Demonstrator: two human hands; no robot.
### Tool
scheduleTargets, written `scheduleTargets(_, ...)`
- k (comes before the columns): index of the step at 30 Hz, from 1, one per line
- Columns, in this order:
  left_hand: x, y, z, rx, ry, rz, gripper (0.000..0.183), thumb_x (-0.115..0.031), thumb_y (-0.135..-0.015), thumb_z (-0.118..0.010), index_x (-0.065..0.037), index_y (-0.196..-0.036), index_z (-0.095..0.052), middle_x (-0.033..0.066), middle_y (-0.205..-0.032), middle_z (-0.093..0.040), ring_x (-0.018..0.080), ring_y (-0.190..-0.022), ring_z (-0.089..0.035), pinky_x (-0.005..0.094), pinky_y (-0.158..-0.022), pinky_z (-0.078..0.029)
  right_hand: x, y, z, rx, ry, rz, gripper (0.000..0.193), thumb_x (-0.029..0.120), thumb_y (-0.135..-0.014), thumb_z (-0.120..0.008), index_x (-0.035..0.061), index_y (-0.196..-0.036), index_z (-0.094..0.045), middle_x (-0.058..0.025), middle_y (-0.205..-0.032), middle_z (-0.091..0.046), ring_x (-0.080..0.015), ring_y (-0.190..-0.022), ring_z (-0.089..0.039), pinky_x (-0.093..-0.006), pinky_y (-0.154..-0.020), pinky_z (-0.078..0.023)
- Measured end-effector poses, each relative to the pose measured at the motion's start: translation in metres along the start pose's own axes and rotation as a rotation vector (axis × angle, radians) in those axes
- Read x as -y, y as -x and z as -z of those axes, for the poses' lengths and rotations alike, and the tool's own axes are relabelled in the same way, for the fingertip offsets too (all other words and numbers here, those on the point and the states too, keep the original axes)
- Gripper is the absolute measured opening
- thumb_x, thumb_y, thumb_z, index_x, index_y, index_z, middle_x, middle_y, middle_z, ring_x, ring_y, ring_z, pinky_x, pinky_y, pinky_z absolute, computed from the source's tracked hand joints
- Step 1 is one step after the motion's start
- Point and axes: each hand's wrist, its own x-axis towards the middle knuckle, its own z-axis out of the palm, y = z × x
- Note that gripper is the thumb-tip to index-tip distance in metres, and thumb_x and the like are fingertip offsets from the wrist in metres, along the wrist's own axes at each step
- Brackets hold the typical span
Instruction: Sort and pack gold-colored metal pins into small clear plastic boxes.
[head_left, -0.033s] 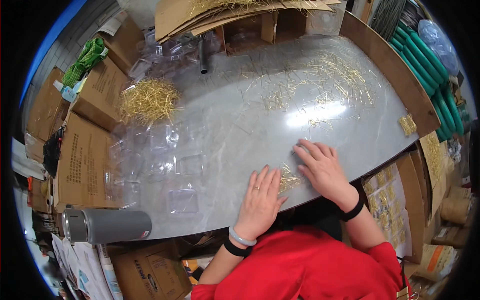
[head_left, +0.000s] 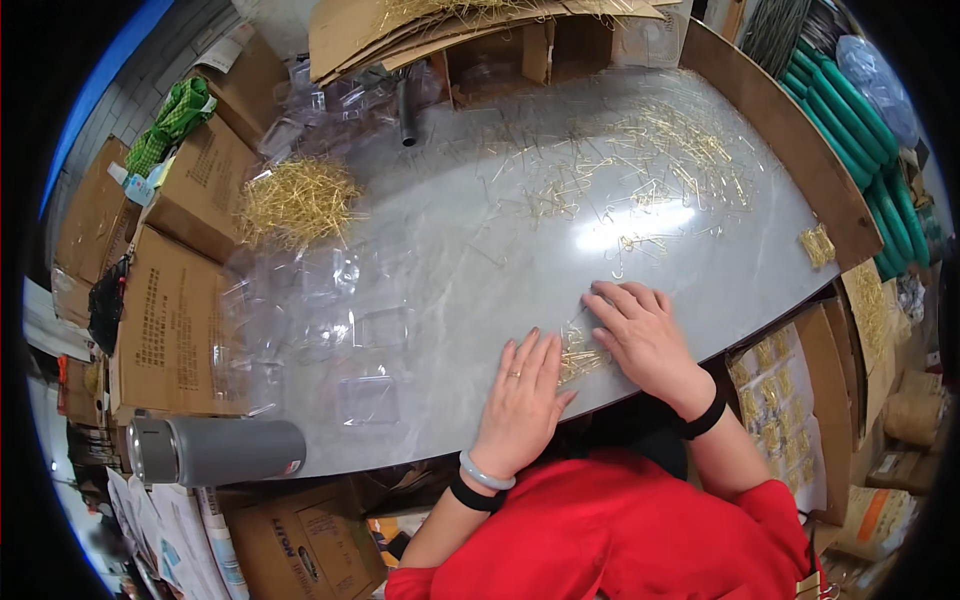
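Observation:
Near the table's front edge lies a small bunch of gold wire hooks [head_left: 580, 362], laid roughly side by side between my hands. My left hand [head_left: 520, 405] rests flat at its left, fingers stretched out, with the edge of the hand close against the hooks. On the other side my right hand [head_left: 645, 340] lies palm down, fingers apart and slightly bent, the thumb near the hooks. Neither hand grips anything that I can see. Farther off, many loose gold hooks [head_left: 690, 150] are spread over the grey tabletop [head_left: 460, 300]. A tangled heap of gold wire pieces [head_left: 300, 203] sits at the far left.
Clear plastic boxes [head_left: 368, 400] stand along the left side, beside cardboard boxes [head_left: 175, 320] and a grey bottle [head_left: 215, 450]. A tied gold bundle [head_left: 817, 245] lies by the right-hand wooden edge [head_left: 790, 140]. Lower right, an open carton [head_left: 835, 400] holds several gold bundles.

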Motion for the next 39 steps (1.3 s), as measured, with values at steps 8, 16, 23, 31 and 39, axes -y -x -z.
scheduleTargets(8, -0.002, 0.000, -0.001, 0.005, -0.027, 0.032, 0.070, -0.019, -0.094, -0.067, 0.008, -0.151, -0.035, 0.0233, -0.151, -0.044, 0.0412, -0.144, -0.038, 0.0544, -0.121, -0.027, 0.016, 0.016, 0.024, 0.270, -0.456, 0.013, 0.046, 0.016, -0.087, -0.070, 0.0049, -0.131, -0.059, -0.0111, -0.127, -0.061, -0.0323, -0.114, -0.056, -0.0432, -0.099, -0.045)
scheduleTargets(16, -0.002, -0.005, 0.004, 0.014, -0.019, -0.002, 0.063, -0.018, -0.095, -0.064, 0.004, -0.149, -0.041, 0.0197, -0.148, -0.048, 0.0413, -0.143, -0.039, 0.0549, -0.121, -0.027, 0.020, 0.023, -0.016, 0.001, -0.498, 0.003, 0.034, -0.003, -0.083, -0.069, 0.0031, -0.117, -0.068, -0.0158, -0.122, -0.063, -0.0338, -0.101, -0.064, -0.0393, -0.087, -0.054)
scheduleTargets(23, -0.002, 0.000, -0.003, 0.013, -0.045, -0.005, 0.058, -0.009, -0.094, -0.062, 0.005, -0.146, -0.043, 0.0217, -0.143, -0.050, 0.0419, -0.141, -0.041, 0.0556, -0.120, -0.029, 0.053, 0.031, -0.021, 0.004, -0.731, -0.176, 0.065, 0.001, -0.091, -0.063, -0.0076, -0.149, -0.034, -0.0297, -0.150, -0.040, -0.0450, -0.138, -0.042, -0.0465, -0.116, -0.037)
scheduleTargets(31, -0.004, 0.003, -0.003, -0.036, 0.067, 0.064, 0.065, -0.010, -0.095, -0.062, 0.006, -0.152, -0.033, 0.0256, -0.146, -0.047, 0.0442, -0.138, -0.044, 0.0554, -0.120, -0.030, 0.018, 0.009, 0.001, 0.180, -0.529, 0.069, 0.086, 0.014, -0.077, -0.083, 0.0016, -0.150, -0.039, -0.0191, -0.144, -0.051, -0.0396, -0.136, -0.046, -0.0461, -0.114, -0.038)
scheduleTargets(39, -0.002, 0.000, -0.004, -0.041, 0.049, 0.037, 0.063, -0.013, -0.095, -0.065, 0.004, -0.149, -0.039, 0.0238, -0.143, -0.049, 0.0418, -0.138, -0.045, 0.0555, -0.119, -0.030, 0.010, 0.020, 0.004, 0.095, -0.552, 0.010, 0.067, 0.018, -0.073, -0.084, 0.0073, -0.134, -0.058, -0.0091, -0.116, -0.063, -0.0324, -0.111, -0.057, -0.0449, -0.099, -0.045)
